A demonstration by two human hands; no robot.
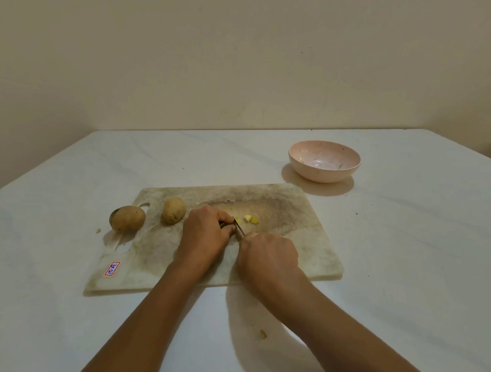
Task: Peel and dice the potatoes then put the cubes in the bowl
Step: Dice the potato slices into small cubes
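Note:
On a worn pale cutting board [297, 239], my right hand [267, 255] grips a small knife [239, 227] whose blade points away from me. My left hand [205, 232] is curled over a potato piece that it mostly hides, right beside the blade. A few yellow potato cubes [250, 219] lie just beyond the blade. Two unpeeled potatoes sit at the left: one [173, 210] on the board, the other [127, 218] at the board's handle hole. The pink bowl [324, 164] stands at the back right and looks empty of potato.
The white table [410, 249] ends at a beige wall behind. A small yellow scrap [263, 334] lies on the table near me, between my forearms. A tiny crumb [98, 230] lies left of the board. A red-and-blue label [112, 268] marks the board's near left corner.

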